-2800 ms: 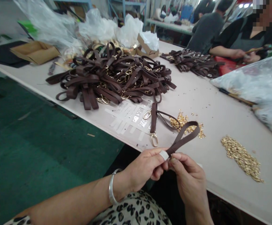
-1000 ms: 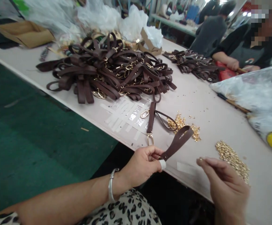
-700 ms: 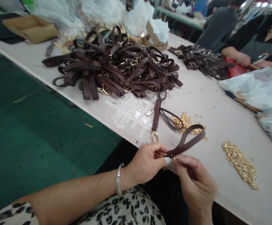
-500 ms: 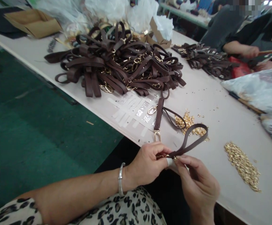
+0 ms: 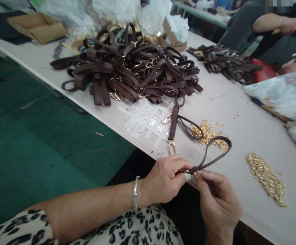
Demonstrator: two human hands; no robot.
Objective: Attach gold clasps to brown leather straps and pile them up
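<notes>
In the lower middle of the head view, my left hand (image 5: 164, 178) is closed around the end of a brown leather wrist strap (image 5: 222, 139). Its loop arches up to the right above the table. My right hand (image 5: 218, 195) pinches at the strap's base, thumb against forefinger. A small gold-coloured metal piece (image 5: 195, 173) shows at those fingertips, its exact shape too small to tell. Past my left hand, another brown strap (image 5: 173, 126) lies on the table with a gold clasp (image 5: 172, 148) at its near end. My fingers hide the held strap's joint.
A large heap of brown straps (image 5: 127, 71) covers the table's far part, with a smaller heap (image 5: 222, 63) beyond. Small gold pieces lie in one pile (image 5: 208, 134) and another pile (image 5: 266, 178). Plastic bags (image 5: 283, 92) are at right; a co-worker's hand (image 5: 293, 25) is behind.
Both my hands stay closed at the strap, shifted slightly right in view; its loop leans a little further right. The co-worker's arm at the upper right has risen.
</notes>
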